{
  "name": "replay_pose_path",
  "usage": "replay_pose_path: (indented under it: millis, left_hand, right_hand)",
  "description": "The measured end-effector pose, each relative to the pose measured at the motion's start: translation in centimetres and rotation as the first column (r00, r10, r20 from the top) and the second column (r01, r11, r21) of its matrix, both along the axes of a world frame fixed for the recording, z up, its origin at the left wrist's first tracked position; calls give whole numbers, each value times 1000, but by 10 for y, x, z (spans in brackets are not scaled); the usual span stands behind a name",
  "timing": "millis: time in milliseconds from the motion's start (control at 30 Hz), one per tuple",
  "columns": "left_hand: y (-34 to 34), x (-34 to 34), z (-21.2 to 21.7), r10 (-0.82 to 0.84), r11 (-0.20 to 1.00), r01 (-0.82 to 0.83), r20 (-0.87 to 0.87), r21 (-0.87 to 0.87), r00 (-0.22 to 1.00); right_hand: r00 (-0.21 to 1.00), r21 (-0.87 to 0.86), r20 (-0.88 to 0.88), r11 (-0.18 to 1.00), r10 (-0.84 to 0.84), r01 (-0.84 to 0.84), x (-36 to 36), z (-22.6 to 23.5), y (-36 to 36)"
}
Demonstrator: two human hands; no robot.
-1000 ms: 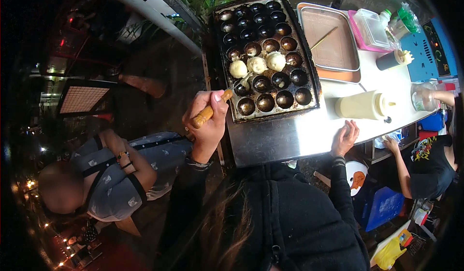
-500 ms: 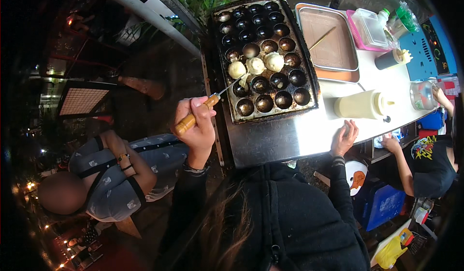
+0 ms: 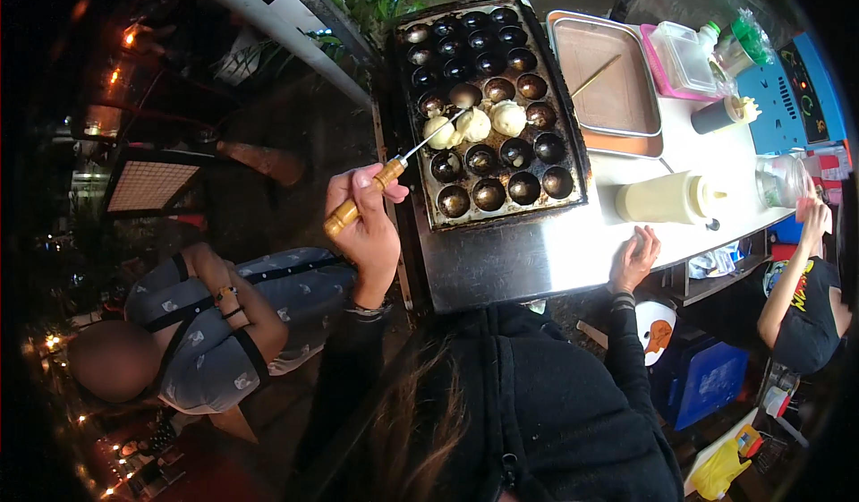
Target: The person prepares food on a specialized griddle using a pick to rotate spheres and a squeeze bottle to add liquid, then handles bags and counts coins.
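Note:
My left hand (image 3: pixel 367 233) is closed round the wooden handle of a metal pick (image 3: pixel 386 175). Its thin shaft reaches over a dark takoyaki pan (image 3: pixel 573 157) with rows of round wells, and the tip is among the pale batter balls. Three of these batter balls (image 3: pixel 473 125) lie side by side across the middle of the pan; the left one (image 3: pixel 441 132) sits under the shaft. A browned ball (image 3: pixel 464 95) shows just beyond them. On the counter's near edge rests my right hand (image 3: pixel 637 259), fingers spread, near a squeeze bottle of pale yellow sauce (image 3: pixel 662 198).
Right of the pan stands a metal tray (image 3: pixel 617 77) with a thin stick across it. Beyond are a dark sauce bottle (image 3: pixel 725 114), a clear container (image 3: pixel 684 55) and a blue appliance (image 3: pixel 787 90). A co-worker's arm (image 3: pixel 792 269) reaches in at right; another person (image 3: pixel 215 323) sits left.
The pick's tip has moved up and across, from the left ball's lower edge to over the batter balls. At right, the co-worker's arm has risen toward the clear jar. My right hand stays put.

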State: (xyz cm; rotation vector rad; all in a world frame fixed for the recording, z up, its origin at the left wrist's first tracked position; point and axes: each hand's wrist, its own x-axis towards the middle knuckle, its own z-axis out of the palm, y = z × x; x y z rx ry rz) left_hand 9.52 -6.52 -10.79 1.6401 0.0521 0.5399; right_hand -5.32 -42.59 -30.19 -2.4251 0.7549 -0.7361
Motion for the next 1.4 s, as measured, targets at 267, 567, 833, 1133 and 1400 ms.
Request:
replay_pose_path:
  millis: [267,567,833,1133,1400]
  left_hand:
    - [10,-9,8,-39,973,15,99,231,994]
    - [3,-2,5,-75,986,70,28,149,997]
    - [12,-5,9,-37,982,18,98,189,995]
    - [5,-2,5,-60,983,50,50,178,997]
    - [4,-9,10,-316,843,136,275,520,908]
  right_hand:
    - [1000,-19,7,1000,15,-15,-2,-4,-3]
    - [1000,-5,5,1000,3,-3,0,-1,0]
    - [1000,-49,5,999,16,-16,1,-1,0]
    - [999,-40,15,999,28,-28,0,-4,-2]
    - [1000,-31,-8,1000,4,-4,-1,-6,-3]
